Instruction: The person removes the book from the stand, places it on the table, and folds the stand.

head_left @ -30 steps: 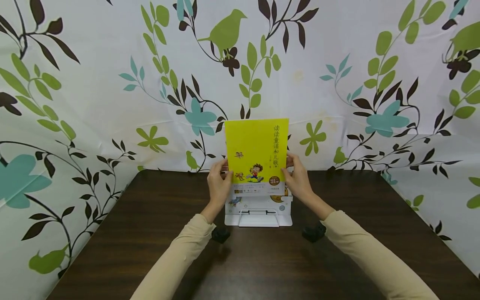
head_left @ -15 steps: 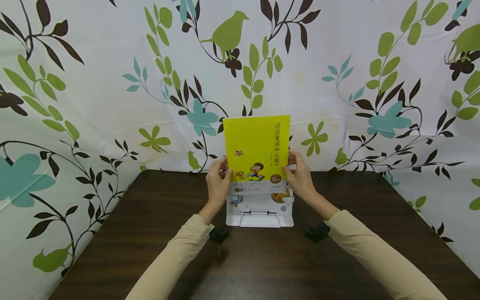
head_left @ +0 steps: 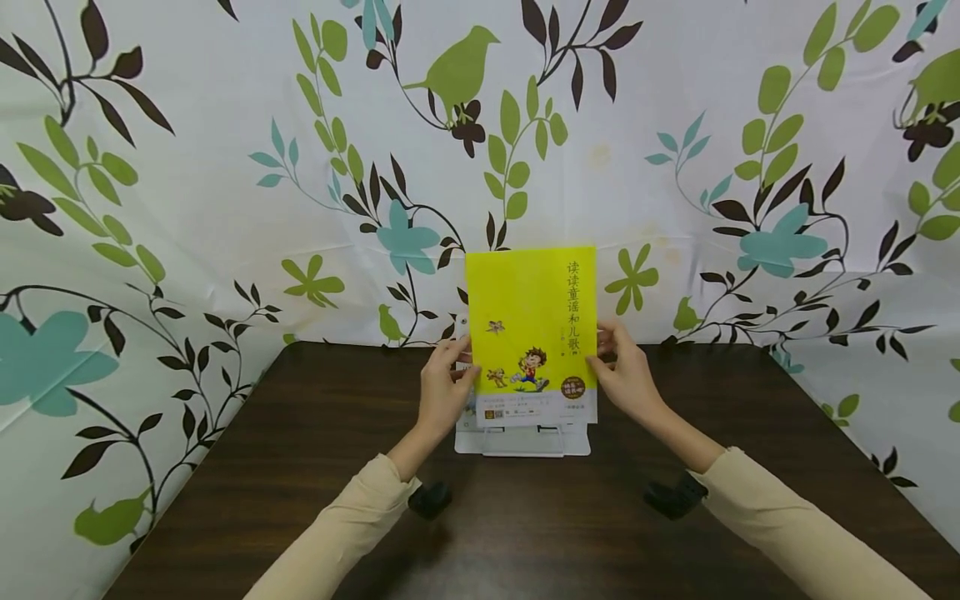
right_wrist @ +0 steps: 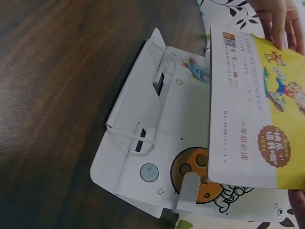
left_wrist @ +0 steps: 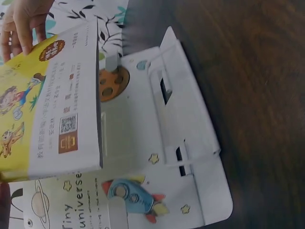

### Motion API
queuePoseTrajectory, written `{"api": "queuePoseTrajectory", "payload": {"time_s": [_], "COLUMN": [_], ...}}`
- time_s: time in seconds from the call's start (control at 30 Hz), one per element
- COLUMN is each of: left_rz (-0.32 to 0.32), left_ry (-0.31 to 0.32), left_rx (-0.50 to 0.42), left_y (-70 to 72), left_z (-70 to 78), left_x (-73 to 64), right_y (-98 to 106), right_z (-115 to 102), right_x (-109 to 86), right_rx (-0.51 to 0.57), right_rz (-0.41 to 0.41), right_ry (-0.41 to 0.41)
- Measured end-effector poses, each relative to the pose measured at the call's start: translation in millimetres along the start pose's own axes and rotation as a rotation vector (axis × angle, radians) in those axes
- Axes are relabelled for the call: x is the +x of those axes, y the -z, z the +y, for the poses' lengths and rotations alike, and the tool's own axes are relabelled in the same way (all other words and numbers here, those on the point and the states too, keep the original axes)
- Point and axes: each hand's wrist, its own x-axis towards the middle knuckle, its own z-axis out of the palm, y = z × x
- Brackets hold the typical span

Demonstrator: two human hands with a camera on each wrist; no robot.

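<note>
A yellow book with a cartoon running child on its cover stands nearly upright in the head view. My left hand pinches its left edge, thumb in front and fingers partly behind. On the opposite edge my right hand holds it in the same way. Behind the book leans a white book stand, printed with a rocket and planets. Both wrist views show the book's lower edge apart from the stand's bottom ledge. A wire page holder lies across that ledge.
The stand rests on a dark wooden table. A patterned cloth with leaves and birds hangs behind it. Dark wrist devices sit below both wrists.
The book rises slightly at first, then comes down and shifts right with both hands, covering more of the stand. The stand stays on the table.
</note>
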Motion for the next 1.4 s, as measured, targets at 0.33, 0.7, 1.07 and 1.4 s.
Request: {"api": "queuePoseTrajectory", "payload": {"time_s": [0.33,0.7,1.07,1.4], "left_rz": [-0.177,-0.348,-0.431,-0.473], "left_ry": [0.117,0.143,0.205,0.263], "left_rx": [-0.104,-0.131,-0.217,-0.253], "left_y": [2.1,-4.4,-32.2,-65.0], "left_z": [34.2,48.0,48.9,37.0], "left_x": [-26.7,-46.4,-64.8,-79.4], "right_y": [30.1,47.4,64.4,80.4], "right_z": [-3.1,9.4,25.6,45.9], "right_x": [-25.9,-54.6,-83.5,-99.7], "right_rx": [-0.006,0.013,0.08,0.075], "right_rz": [-0.176,-0.276,-0.322,-0.383], "right_ry": [-0.159,-0.249,-0.423,-0.508]}}
